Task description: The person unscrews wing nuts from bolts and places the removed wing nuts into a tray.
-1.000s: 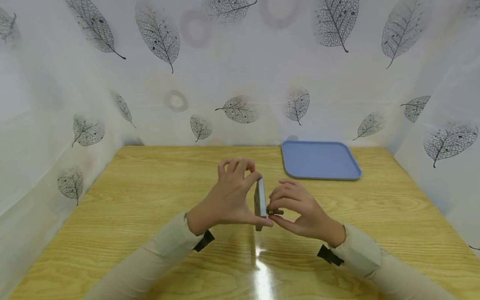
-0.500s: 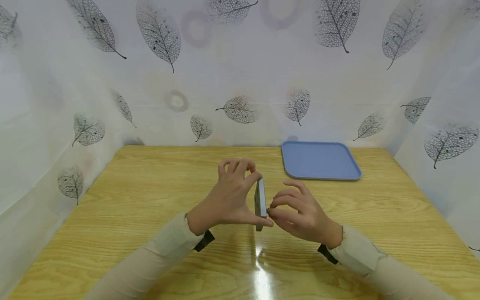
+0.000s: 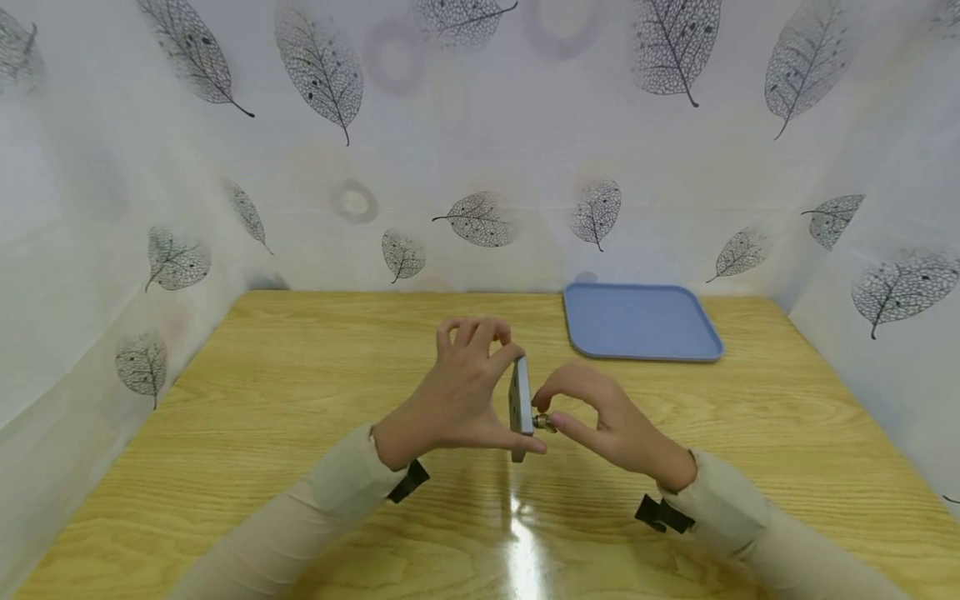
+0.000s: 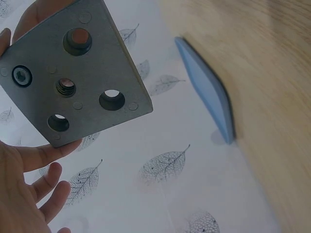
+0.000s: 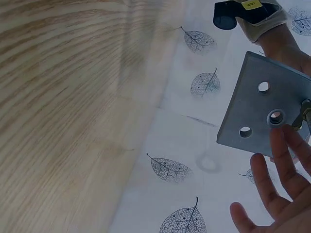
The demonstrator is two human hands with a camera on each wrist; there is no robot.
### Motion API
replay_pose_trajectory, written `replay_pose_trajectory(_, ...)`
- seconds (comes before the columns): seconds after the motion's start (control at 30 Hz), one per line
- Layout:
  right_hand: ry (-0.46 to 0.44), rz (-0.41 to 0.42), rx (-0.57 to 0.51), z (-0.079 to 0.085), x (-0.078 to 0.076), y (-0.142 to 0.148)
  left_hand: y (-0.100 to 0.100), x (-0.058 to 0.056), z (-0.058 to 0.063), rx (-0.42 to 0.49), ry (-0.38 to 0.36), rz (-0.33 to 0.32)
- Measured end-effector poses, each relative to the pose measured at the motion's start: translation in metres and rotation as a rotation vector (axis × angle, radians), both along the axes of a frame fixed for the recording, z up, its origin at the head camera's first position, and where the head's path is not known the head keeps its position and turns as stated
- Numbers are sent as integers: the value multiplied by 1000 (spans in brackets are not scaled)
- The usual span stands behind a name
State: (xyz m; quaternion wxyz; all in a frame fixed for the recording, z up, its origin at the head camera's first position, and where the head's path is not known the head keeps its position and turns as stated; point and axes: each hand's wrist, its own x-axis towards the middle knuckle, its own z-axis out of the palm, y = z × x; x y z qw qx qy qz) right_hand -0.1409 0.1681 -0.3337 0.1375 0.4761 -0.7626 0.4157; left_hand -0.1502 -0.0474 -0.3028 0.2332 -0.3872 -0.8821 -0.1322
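Note:
My left hand [image 3: 461, 396] holds a square grey metal plate [image 3: 523, 400] on edge above the table, thumb below and a finger on top. In the left wrist view, the plate [image 4: 95, 70] shows several holes, one threaded, and a round bolt end [image 4: 22, 76] filling another. A brass-coloured wing bolt [image 3: 542, 422] stands out from the plate's right face. My right hand [image 3: 618, 421] pinches at it with thumb and index finger. In the right wrist view the wing bolt [image 5: 304, 115] is cut by the frame edge, and the other right-hand fingers [image 5: 284, 167] reach near the plate.
A blue tray [image 3: 641, 321] lies at the back right of the wood-grained table [image 3: 337, 358]. White sheeting with a leaf print [image 3: 480, 150] surrounds the table at the back and sides. Black straps [image 3: 663, 514] sit at both wrists.
The right hand's fingers have shifted round the wing bolt, the hand rotating while staying beside the plate. The left hand and plate have kept their place.

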Motion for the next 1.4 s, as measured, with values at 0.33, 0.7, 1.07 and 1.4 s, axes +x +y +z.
replay_pose_trajectory(0.33,-88,42,46,-5,1,1,1,1,-2,-1,15,-1)
replay_pose_trajectory(0.7,264,-45,20,-6,2,-3,1,2,-2,-14,21,7)
replay_pose_trajectory(1.07,976,-191,-12,-8,-2,-8,1,2,-2,2,1,4)
replay_pose_trajectory(1.4,655,-120,-15,-5,1,-7,0,2,-2,-8,7,2)
